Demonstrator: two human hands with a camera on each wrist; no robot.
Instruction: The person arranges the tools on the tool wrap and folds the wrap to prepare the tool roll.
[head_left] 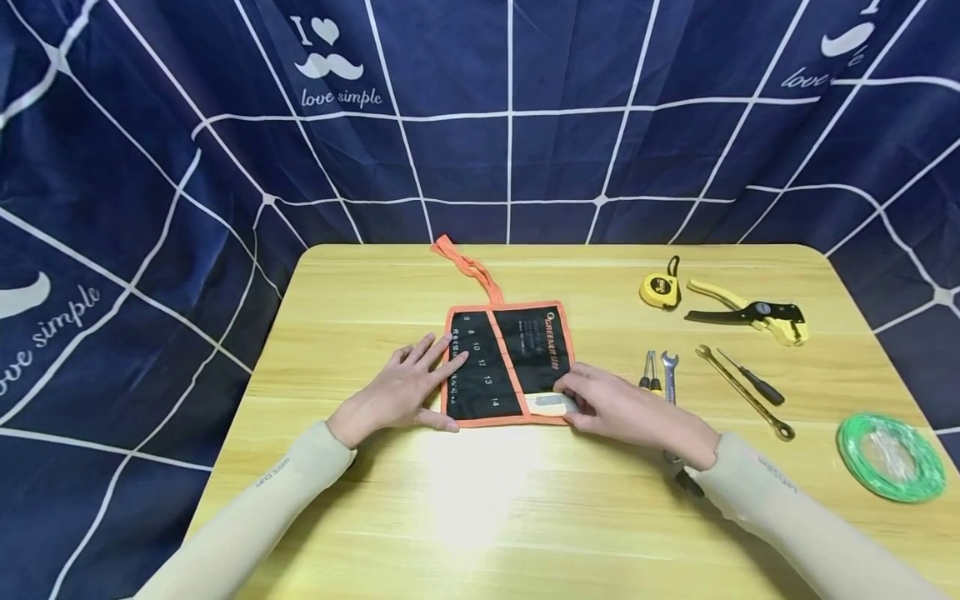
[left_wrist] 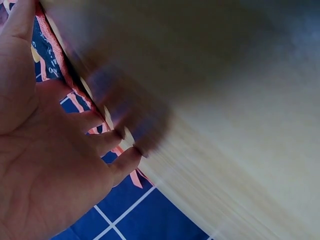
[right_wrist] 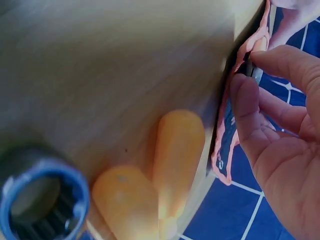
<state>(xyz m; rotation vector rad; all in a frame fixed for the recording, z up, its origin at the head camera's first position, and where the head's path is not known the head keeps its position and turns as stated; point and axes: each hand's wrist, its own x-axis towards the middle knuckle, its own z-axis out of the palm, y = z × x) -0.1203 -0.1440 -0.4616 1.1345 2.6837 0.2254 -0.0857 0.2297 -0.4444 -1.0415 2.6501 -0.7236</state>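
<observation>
Pouch (head_left: 510, 367) lies flat mid-table, front face up. Size numbers run down its left panel, brand print on the right one. Clock positions below are from its centre, head view.

Pale tool (head_left: 550, 404): at the pouch's 4-to-5 corner, lined up with the slots of the right panel. How far it sits in a slot, can't tell; the type isn't clear either.

Right hand (head_left: 630, 408): at 4, grasping the tool's outer end between thumb and fingers. Reads as a grip for steering it along the slot.

Left hand (head_left: 408, 387): between 8 and 9, spread and relaxed, grasping nothing. Fingertips lie on the pouch's left edge, thumb by the lower corner. Probably bracing the cloth so it doesn't slide or bunch.

Strap (head_left: 472, 268): trails off toward 11, loose, out of the hands' way.

Other tools all sit on the right-hand side, likely for easy right-hand reach:
- tape measure (head_left: 660, 290), 2
- stripper (head_left: 753, 314), between 2 and 3
- two small drivers (head_left: 656, 386), silver wrench (head_left: 670, 379), brass wrench (head_left: 742, 392), black driver (head_left: 761, 386), all about 3
- green coil (head_left: 891, 458), between 3 and 4, farthest out

Table (head_left: 360, 292) is wood-grain; blue curtain (head_left: 465, 158) behind, at 12.
</observation>
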